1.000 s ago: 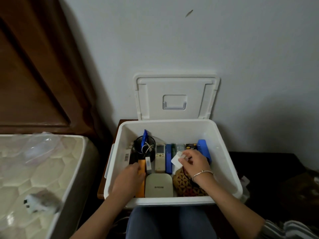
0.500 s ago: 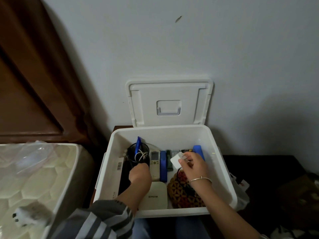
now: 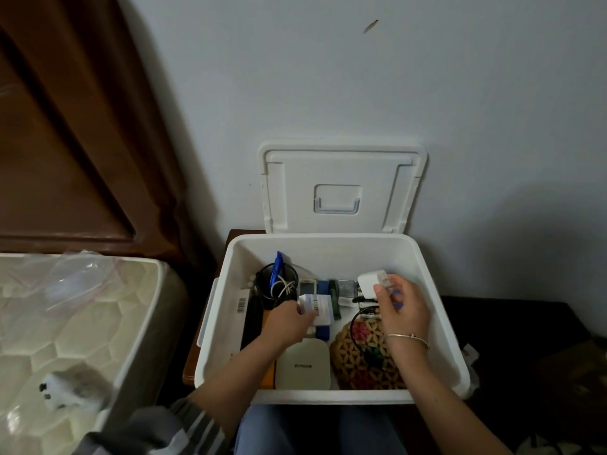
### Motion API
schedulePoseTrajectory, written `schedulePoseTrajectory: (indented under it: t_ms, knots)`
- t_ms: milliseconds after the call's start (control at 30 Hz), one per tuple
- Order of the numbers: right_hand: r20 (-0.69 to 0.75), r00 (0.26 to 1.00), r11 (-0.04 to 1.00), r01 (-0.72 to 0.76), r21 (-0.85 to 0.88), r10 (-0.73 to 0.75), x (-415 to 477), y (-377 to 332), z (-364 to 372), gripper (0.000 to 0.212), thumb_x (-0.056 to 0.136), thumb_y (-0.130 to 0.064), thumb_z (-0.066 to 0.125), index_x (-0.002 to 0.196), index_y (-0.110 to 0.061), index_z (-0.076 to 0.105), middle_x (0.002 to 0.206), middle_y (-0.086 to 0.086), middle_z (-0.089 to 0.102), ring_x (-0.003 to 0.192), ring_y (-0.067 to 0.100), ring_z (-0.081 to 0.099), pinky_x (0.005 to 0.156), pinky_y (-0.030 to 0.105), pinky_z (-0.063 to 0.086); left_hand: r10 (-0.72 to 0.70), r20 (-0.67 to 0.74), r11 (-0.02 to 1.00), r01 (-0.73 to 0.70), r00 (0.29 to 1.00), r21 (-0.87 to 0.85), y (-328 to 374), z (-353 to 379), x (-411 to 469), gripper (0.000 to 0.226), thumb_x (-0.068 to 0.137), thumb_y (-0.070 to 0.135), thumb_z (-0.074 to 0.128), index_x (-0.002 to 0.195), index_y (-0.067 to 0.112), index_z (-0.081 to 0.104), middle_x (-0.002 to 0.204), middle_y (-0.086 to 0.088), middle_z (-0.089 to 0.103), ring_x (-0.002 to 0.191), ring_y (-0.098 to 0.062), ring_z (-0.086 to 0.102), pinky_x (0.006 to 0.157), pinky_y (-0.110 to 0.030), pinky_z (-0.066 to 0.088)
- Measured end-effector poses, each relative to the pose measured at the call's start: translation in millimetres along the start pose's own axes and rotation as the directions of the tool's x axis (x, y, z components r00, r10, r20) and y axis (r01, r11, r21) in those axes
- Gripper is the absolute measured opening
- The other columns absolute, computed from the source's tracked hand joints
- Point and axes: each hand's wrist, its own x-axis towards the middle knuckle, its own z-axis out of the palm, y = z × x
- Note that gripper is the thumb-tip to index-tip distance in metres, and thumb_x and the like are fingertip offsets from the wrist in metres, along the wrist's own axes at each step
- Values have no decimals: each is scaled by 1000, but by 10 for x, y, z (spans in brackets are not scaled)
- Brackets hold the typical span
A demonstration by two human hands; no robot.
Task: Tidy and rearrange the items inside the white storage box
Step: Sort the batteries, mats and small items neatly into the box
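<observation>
Progress, head view: the white storage box [image 3: 328, 397] stands open, its lid [image 3: 341, 165] propped against the wall [image 3: 328, 93] behind. Sorting is judged partway through. A row of items along the box's back edge looks arranged: a black cup [image 3: 262, 284] with a blue pen [image 3: 278, 267] near the back left corner, then a remote control [image 3: 308, 285] beside it. At the front edge lie a flat white device [image 3: 303, 364] and a woven patterned pouch [image 3: 368, 359].

Two items are in hand, not yet placed. The left hand [image 3: 289, 320] grips a small white carton [image 3: 320, 307] between thumb and fingers, over the box's middle. The right hand [image 3: 404, 307] pinches a white plug adapter [image 3: 371, 282], held above the back right part of the box. Both appear to need a slot.

Writing: the carton's face is printed with bars and text too small to read. A barcode label [image 3: 242, 304] sits on the box's inner left wall. The flat device carries a short grey word, not legible.
</observation>
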Motion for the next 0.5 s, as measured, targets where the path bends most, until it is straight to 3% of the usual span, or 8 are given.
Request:
schedulePoseTrajectory:
  t_ms: [200,333,433,500]
  knots:
    - [-35,999,999,-32,32,33,23,24,-21,25,86,-14,68,109,-6,65,97,4,64,85,15,60,68,11,43,22,-23,1000,-21,999,22,270,261,213,41,96,36,53,61,17,46,61,1,49,61,-17,52,60,-29,42]
    - [46,995,996,-87,17,86,14,51,21,26,86,-17,67,110,-9,65,101,5,65,89,17,60,77,24,49,145,-183,989,-141,972,39,329,72,93,38,95,40,52,64,18,50,60,3,55,52,-10,51,55,-27,46]
    - [209,977,999,-43,-28,48,-6,-27,138,22,84,-16,70,104,-10,66,100,4,63,90,17,60,77,20,46,200,-392,979,-194,898,54,171,-345,-156,29,93,48,52,74,26,56,61,5,61,53,-3,58,45,-12,43]
    - [403,915,996,58,-72,-24,-43,-160,307,23,82,-15,72,103,-8,66,98,4,62,87,17,59,77,21,46,222,-573,962,-274,789,-5,9,-673,-358,27,91,48,53,73,29,55,60,11,61,54,2,58,42,-11,41]
